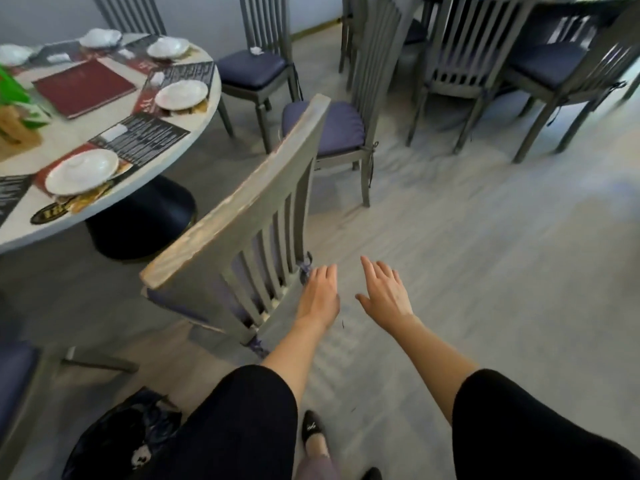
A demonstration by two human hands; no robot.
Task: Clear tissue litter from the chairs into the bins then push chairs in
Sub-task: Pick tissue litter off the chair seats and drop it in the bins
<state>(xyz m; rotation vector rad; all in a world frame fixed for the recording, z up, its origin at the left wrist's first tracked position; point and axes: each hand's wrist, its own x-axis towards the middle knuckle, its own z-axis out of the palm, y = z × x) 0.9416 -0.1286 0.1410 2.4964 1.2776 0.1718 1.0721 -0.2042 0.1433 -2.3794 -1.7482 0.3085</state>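
To my left a round white table (62, 136), a dark red menu (85, 87) closed on it, white plates (81, 171) on printed placemats (145, 140), black pedestal base (145, 220) beneath, pale grey plank floor (485, 254) ahead of me.

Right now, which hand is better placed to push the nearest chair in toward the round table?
Left. The left hand lies right beside the back post of the nearest chair, fingers straight; the right hand hangs open over the floor, farther from that chair.
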